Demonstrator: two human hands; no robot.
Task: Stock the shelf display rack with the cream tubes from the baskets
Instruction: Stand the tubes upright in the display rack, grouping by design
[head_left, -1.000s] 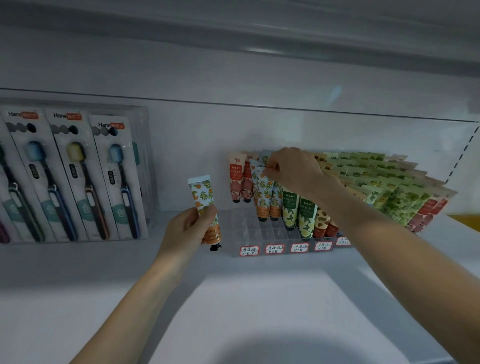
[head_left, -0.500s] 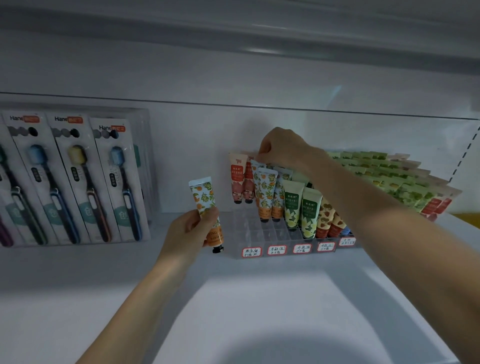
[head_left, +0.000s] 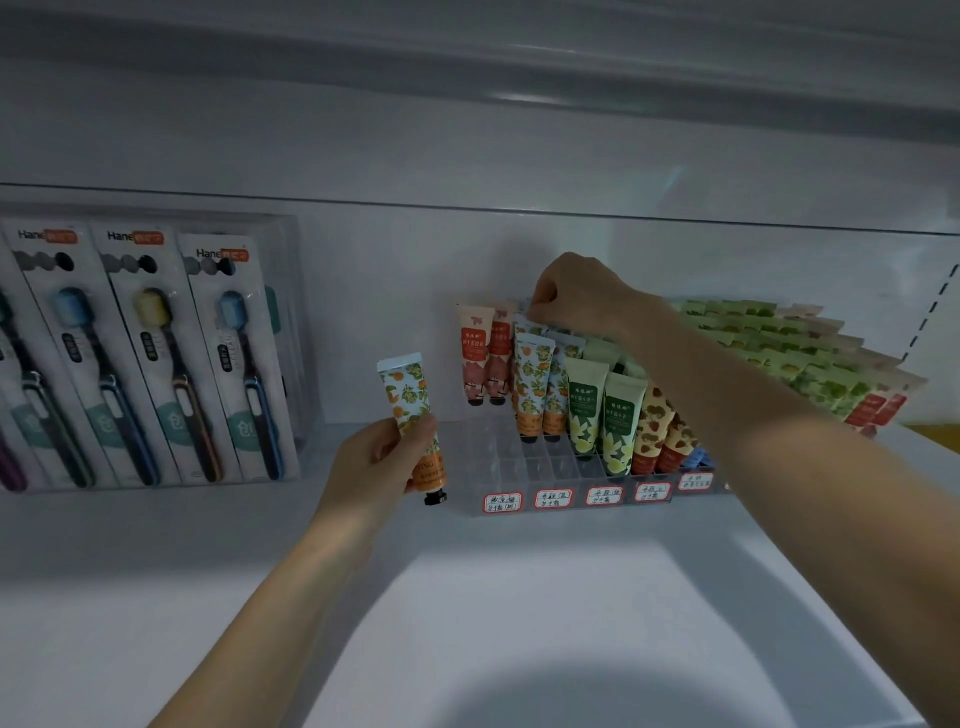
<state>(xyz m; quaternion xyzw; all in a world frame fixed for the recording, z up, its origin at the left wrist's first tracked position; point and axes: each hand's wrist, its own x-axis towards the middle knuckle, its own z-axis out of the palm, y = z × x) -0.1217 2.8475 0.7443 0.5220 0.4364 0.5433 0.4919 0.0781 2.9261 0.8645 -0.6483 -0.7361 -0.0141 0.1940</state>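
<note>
Both hands grip: left hand (head_left: 379, 467) holds an orange-print tube (head_left: 408, 395), right hand (head_left: 582, 291) pinches the top of a back-row tube (head_left: 530, 328).

Way in looks easiest from the near side: the shelf (head_left: 208, 571) in front of the rack (head_left: 498, 457) is bare. The rack's near rows of cells on the left stand empty, so I see room to drop in from above there. Farther back, the standing tubes (head_left: 587, 410) fill the cells. The right hand (head_left: 576, 296) is bunched over the far-left tube tops, and its forearm crosses the rack's right half. The left hand (head_left: 374, 467) with its orange-print tube (head_left: 410, 410) sits just beside the near-left corner. Toothbrush packs (head_left: 156, 364) wall off the left, green packets (head_left: 779, 353) crowd the right, and the upper shelf (head_left: 519, 78) caps headroom.
</note>
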